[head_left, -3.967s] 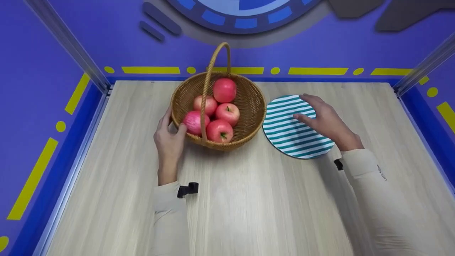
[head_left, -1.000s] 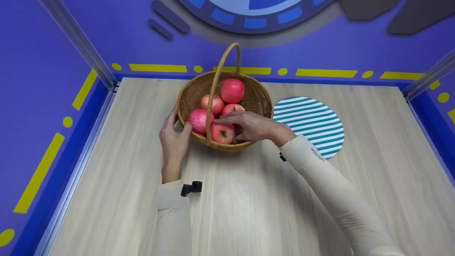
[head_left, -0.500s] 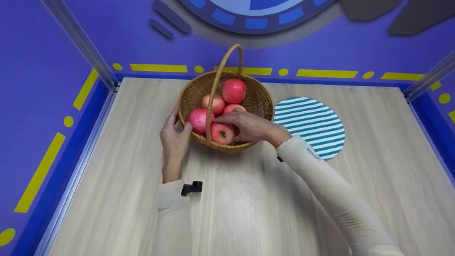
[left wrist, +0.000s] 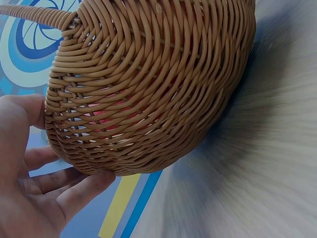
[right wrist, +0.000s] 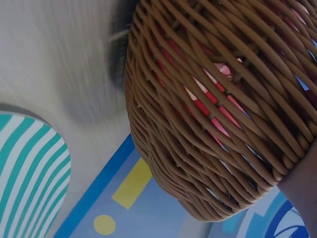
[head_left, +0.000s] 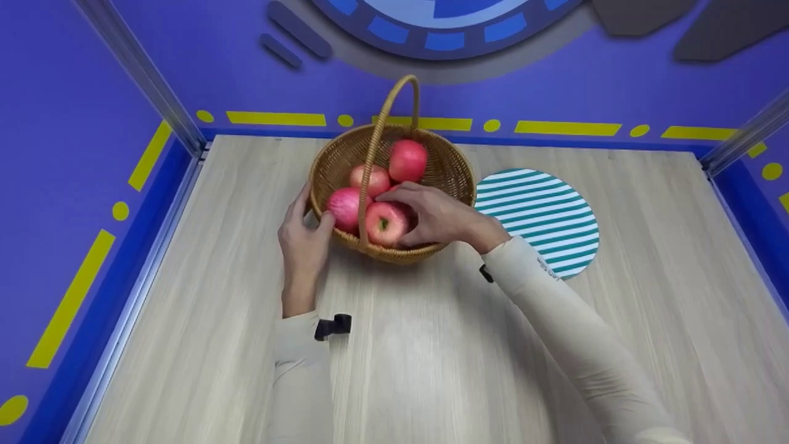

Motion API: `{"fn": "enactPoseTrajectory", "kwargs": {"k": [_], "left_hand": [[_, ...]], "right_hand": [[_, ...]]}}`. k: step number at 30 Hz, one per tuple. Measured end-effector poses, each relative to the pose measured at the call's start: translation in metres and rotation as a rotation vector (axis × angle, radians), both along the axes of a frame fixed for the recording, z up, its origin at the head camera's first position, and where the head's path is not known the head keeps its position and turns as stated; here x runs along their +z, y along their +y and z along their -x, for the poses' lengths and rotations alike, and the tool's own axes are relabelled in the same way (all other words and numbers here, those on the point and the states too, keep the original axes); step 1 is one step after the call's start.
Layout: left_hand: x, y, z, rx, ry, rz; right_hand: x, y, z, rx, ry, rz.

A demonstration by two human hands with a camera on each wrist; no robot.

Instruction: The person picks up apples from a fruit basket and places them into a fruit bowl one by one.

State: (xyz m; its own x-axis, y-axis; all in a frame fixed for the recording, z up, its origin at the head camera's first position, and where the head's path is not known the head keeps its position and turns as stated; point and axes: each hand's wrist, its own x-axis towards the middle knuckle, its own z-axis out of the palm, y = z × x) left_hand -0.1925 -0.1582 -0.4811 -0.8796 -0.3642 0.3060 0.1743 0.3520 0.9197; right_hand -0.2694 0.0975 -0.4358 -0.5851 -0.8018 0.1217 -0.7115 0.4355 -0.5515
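Note:
A brown wicker basket with an arched handle holds several red apples. My left hand grips its left side, the thumb over the rim near a streaked pink apple. In the left wrist view the fingers lie against the outer weave. Inside the basket, my right hand holds the front apple, its stem end facing up. Fingers lie over the apple's far side and the thumb at its near right. Another apple behind is mostly hidden by this hand. In the right wrist view the weave hides the grasp.
A round board with teal and white stripes lies on the wooden table, right of the basket. Blue walls with yellow marks close off the back and sides. The basket's handle arches over the apples.
My right hand has moved from above the striped board into the basket. Since half a second ago the front apple has risen slightly and turned in its grasp. The left hand stays on the basket.

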Motion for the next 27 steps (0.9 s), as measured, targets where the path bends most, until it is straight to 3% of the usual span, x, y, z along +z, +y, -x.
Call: {"fn": "enactPoseTrajectory", "kwargs": {"k": [9,27], "left_hand": [[0.001,0.001,0.002,-0.007,-0.015,-0.002],[0.001,0.001,0.000,0.013,-0.011,0.027]], "right_hand": [[0.002,0.009,-0.004,-0.035,-0.017,0.101],[0.002,0.030,-0.016,-0.199,-0.078,0.325]]}}
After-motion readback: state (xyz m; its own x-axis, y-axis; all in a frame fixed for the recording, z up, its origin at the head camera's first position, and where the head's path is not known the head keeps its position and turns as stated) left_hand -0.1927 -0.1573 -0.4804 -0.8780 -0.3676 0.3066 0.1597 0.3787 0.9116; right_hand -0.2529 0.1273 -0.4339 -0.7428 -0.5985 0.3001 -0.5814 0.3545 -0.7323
